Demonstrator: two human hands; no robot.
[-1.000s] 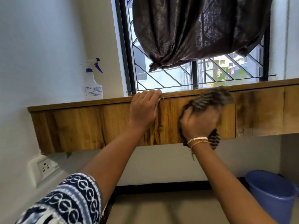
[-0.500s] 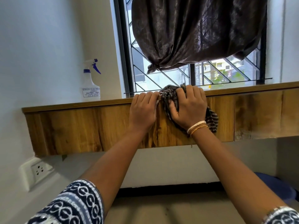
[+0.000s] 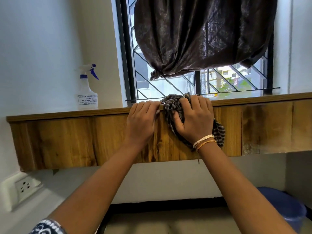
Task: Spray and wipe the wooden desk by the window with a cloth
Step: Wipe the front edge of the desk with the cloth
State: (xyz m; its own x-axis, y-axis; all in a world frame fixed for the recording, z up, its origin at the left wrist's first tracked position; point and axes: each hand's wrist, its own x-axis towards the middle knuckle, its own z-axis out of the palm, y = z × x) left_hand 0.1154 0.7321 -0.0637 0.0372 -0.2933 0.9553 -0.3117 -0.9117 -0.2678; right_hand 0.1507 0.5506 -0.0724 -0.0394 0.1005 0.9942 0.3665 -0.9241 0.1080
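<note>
Right hand [image 3: 194,120] grips a bunched striped cloth [image 3: 175,103] against the upper front edge of the wooden table [image 3: 67,142] below the window [image 3: 168,85], fingers curled over the fabric, whose tail hangs down past the wrist at 4 o'clock. Thread bands [image 3: 203,141] circle that wrist. Left hand [image 3: 141,122] lies flat on the table's front panel just at 9 o'clock from the cloth, fingers straight and hooked over the top edge, holding nothing, its fingertips touching the cloth's near corner.

A white spray bottle [image 3: 87,92] with a blue trigger stands on the table top at 10 o'clock from the hands, well apart from them. Its label reads "KISSAN AGRI SPRAY..." then "(INDIA)"; the smaller lines below are too blurred to read with certainty.

A dark knotted curtain [image 3: 202,34] hangs at 12 o'clock. A white wall socket [image 3: 25,186] sits at 8 o'clock under the table, a blue bucket [image 3: 283,208] at 4 o'clock on the floor.

One second ago the right hand was wiping farther toward 3 o'clock on the front panel; half a second ago it had reached the top edge beside the left hand, and it sits there now almost unchanged. The left hand has kept its place throughout.
</note>
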